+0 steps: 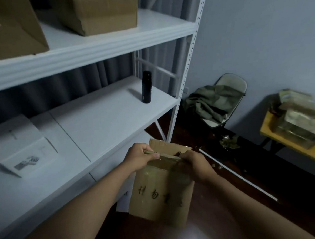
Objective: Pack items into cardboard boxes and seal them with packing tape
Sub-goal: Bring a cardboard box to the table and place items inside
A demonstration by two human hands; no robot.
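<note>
Beside white shelving, left hand and right hand pinching creased cardboard box flap

Two bare forearms reach in from below, each grip (left, right) ungloved, without rings or watch.

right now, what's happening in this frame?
A person is holding a small cardboard box in the air beside a white shelving unit. The left hand and the right hand both grip the top edge, and the box is still open, with one flap standing up at the back. The box front has shiny tape and handwriting on it. A black bottle stands on the middle shelf, and two larger boxes sit on the shelf above.
</note>
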